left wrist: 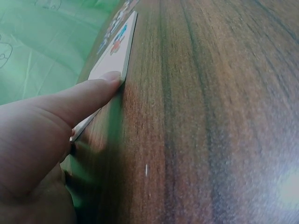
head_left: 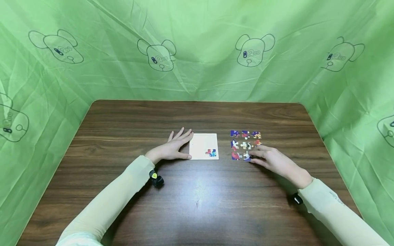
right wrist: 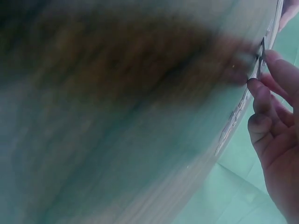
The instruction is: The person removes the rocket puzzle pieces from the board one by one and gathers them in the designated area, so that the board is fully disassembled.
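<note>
A white square puzzle board (head_left: pixel 200 143) lies on the table, with joined red and blue puzzle pieces (head_left: pixel 211 153) in its near right corner. My left hand (head_left: pixel 170 148) rests at the board's left side with fingers spread; in the left wrist view its thumb (left wrist: pixel 96 91) presses on the board's edge. To the right of the board, colourful jigsaw pieces (head_left: pixel 235 145) lie in loose rows. At their near edge my right hand (head_left: pixel 274 162) pinches a jigsaw piece (head_left: pixel 247 156). The right wrist view shows that piece (right wrist: pixel 261 58) tilted between thumb and fingers.
The dark wooden table (head_left: pixel 197 194) carries the board and pieces. A green curtain (head_left: pixel 200 78) with line-drawn animal heads hangs behind it and along both sides. A black wrist device (head_left: pixel 157 179) sits by the left cuff.
</note>
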Demonstrator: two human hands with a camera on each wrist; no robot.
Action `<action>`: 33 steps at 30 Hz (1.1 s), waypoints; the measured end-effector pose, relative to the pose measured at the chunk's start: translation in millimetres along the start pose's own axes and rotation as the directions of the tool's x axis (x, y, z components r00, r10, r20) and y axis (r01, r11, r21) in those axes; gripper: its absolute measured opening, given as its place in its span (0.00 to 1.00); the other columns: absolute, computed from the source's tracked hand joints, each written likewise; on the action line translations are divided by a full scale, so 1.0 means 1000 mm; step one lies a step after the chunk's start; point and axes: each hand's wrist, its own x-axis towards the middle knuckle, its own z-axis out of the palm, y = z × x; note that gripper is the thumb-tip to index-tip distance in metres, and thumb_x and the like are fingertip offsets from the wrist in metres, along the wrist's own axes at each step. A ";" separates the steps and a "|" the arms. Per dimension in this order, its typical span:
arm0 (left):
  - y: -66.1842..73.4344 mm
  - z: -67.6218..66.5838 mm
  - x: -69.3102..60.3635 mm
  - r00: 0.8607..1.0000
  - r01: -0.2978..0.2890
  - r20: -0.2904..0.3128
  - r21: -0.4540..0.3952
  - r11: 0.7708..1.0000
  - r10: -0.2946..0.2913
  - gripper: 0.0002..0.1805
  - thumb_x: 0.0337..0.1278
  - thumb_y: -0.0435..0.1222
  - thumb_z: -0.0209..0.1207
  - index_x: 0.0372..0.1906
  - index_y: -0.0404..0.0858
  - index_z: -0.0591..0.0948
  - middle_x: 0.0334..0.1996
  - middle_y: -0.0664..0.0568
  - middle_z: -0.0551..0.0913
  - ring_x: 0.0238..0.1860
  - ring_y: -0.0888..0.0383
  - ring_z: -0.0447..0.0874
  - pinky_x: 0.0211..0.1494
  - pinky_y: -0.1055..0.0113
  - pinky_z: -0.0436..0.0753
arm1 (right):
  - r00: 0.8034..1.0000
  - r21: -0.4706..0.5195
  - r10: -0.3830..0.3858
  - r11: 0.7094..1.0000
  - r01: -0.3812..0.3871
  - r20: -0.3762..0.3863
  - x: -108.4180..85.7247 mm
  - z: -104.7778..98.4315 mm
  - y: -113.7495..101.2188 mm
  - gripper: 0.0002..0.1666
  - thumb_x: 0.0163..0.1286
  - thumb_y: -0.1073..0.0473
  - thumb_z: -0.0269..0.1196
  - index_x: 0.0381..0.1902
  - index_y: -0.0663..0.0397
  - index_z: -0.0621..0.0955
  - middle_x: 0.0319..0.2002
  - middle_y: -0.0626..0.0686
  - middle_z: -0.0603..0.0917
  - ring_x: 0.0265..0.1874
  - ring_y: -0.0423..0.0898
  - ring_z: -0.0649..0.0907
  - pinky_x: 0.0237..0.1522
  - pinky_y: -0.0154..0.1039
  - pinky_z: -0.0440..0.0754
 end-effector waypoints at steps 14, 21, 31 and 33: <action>0.000 0.000 -0.001 1.000 0.002 0.001 0.003 1.000 -0.002 0.55 0.65 0.49 0.69 0.84 0.36 0.49 0.85 0.42 0.41 0.83 0.39 0.26 0.77 0.33 0.25 | 0.991 -0.024 -0.126 0.992 0.125 -0.038 0.004 0.001 0.005 0.19 0.56 0.69 0.77 0.48 0.64 0.90 0.42 0.54 0.86 0.37 0.43 0.87 0.39 0.38 0.88; 0.001 -0.001 -0.001 1.000 0.002 0.003 0.007 1.000 -0.002 0.55 0.65 0.49 0.69 0.84 0.36 0.50 0.85 0.42 0.41 0.84 0.39 0.26 0.78 0.33 0.25 | 0.990 -0.023 -0.126 0.992 0.125 -0.059 0.004 0.003 0.005 0.18 0.54 0.72 0.77 0.45 0.64 0.90 0.40 0.53 0.85 0.35 0.42 0.86 0.37 0.37 0.87; 0.001 -0.001 0.000 1.000 0.007 0.011 0.005 1.000 -0.007 0.54 0.66 0.50 0.68 0.84 0.37 0.49 0.85 0.43 0.40 0.84 0.40 0.26 0.78 0.34 0.25 | 0.996 -0.012 -0.073 0.997 0.072 -0.057 0.006 0.004 0.004 0.15 0.57 0.70 0.77 0.43 0.63 0.89 0.41 0.56 0.87 0.37 0.47 0.88 0.40 0.43 0.89; 0.001 -0.001 0.000 1.000 0.008 0.012 0.006 1.000 -0.008 0.54 0.66 0.49 0.68 0.84 0.37 0.49 0.85 0.43 0.40 0.84 0.39 0.26 0.78 0.34 0.25 | 0.995 -0.013 -0.076 0.997 0.075 -0.064 0.006 0.004 0.003 0.15 0.57 0.70 0.77 0.43 0.63 0.88 0.41 0.56 0.86 0.37 0.47 0.88 0.40 0.44 0.89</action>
